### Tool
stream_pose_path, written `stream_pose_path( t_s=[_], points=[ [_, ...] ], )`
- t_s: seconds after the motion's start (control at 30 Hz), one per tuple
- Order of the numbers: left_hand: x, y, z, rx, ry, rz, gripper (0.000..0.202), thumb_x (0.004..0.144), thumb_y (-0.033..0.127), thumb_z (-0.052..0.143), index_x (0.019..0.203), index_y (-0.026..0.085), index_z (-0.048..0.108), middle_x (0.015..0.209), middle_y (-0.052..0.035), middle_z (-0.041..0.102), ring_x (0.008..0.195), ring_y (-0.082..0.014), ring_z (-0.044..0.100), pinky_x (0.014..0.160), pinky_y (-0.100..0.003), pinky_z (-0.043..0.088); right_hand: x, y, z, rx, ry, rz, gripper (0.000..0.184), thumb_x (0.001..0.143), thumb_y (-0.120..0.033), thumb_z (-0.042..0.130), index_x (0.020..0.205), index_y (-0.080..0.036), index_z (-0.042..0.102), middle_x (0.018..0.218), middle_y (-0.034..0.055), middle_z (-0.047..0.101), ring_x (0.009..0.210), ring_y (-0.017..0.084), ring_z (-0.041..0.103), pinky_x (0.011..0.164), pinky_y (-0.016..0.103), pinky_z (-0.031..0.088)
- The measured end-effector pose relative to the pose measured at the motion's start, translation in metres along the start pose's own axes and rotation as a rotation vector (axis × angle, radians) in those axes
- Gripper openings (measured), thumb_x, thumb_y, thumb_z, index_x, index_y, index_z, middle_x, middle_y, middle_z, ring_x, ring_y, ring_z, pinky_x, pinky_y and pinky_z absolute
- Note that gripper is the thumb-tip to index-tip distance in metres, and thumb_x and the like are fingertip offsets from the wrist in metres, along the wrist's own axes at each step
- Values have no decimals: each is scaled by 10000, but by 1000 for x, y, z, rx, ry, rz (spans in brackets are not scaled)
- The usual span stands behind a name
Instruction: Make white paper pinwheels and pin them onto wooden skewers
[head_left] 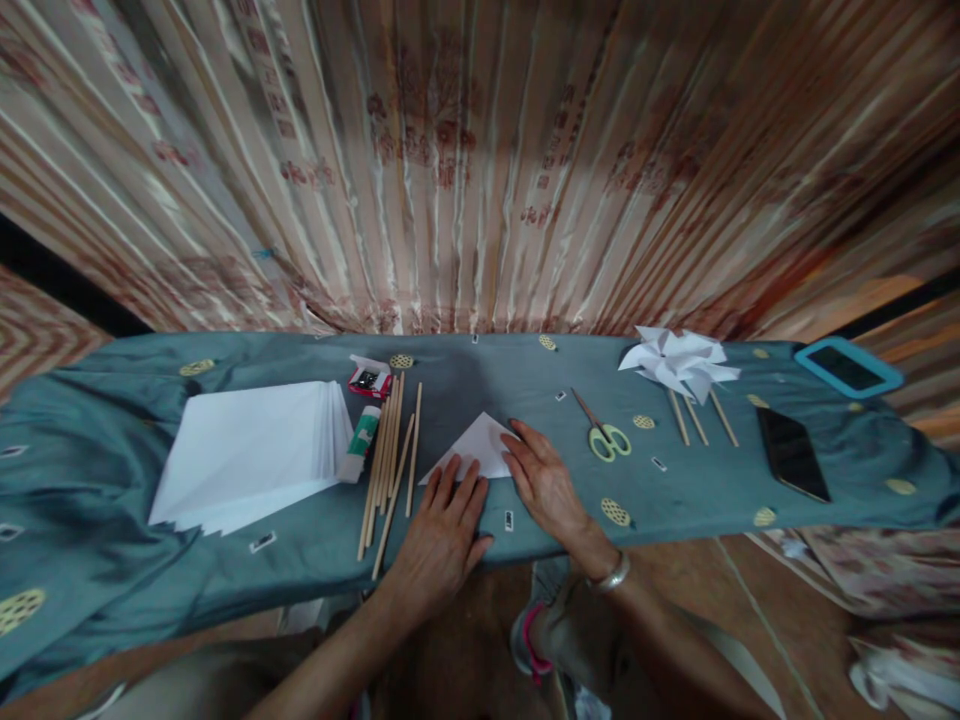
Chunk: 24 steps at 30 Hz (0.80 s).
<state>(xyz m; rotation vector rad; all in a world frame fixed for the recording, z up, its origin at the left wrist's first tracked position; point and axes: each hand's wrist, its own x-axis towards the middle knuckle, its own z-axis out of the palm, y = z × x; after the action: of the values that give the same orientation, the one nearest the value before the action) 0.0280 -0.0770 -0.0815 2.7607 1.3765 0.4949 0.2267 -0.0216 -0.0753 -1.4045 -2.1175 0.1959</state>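
Note:
A white sheet of paper folded into a triangle lies on the blue-grey cloth-covered table in front of me. My left hand lies flat with its fingers stretched out, the fingertips pressing the triangle's lower left edge. My right hand also lies flat and open, its fingers on the triangle's right corner. A silver bracelet sits on my right wrist.
Left of my hands lie several wooden sticks, a glue stick, a small red box and a stack of white paper. To the right are green-handled scissors, finished paper pinwheels on sticks, a black phone and a blue-cased device. A patterned curtain hangs behind.

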Motion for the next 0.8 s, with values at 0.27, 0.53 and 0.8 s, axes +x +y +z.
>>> stream_pose_path(
  t_s=[0.27, 0.53, 0.8],
  points=[
    [2, 3, -5, -10, -30, -7, 504, 917, 387, 547, 1384, 202, 504, 1515, -103, 450, 1446, -385, 279, 1118, -595, 325, 2, 0, 0, -64, -44, -12, 384, 1002, -279, 375, 1248, -165, 647, 1391, 175, 566, 1299, 291, 522, 1072, 495, 444],
    [3, 2, -6, 27, -42, -5, 509, 932, 450, 510, 1379, 206, 514, 1491, -110, 478, 1428, -376, 319, 1113, -593, 322, 3, 0, -1, -139, -67, -9, 375, 998, -288, 399, 1259, -165, 638, 1413, 183, 542, 1296, 302, 520, 1057, 494, 438],
    [3, 1, -4, 74, -22, 6, 523, 941, 448, 497, 1413, 224, 480, 1501, -99, 468, 1429, -360, 319, 1121, -565, 299, 6, 17, -27, -83, 134, 136, 623, 948, -520, 466, 1414, -107, 461, 1441, 220, 492, 1362, 311, 443, 1103, 510, 379]
  ],
)
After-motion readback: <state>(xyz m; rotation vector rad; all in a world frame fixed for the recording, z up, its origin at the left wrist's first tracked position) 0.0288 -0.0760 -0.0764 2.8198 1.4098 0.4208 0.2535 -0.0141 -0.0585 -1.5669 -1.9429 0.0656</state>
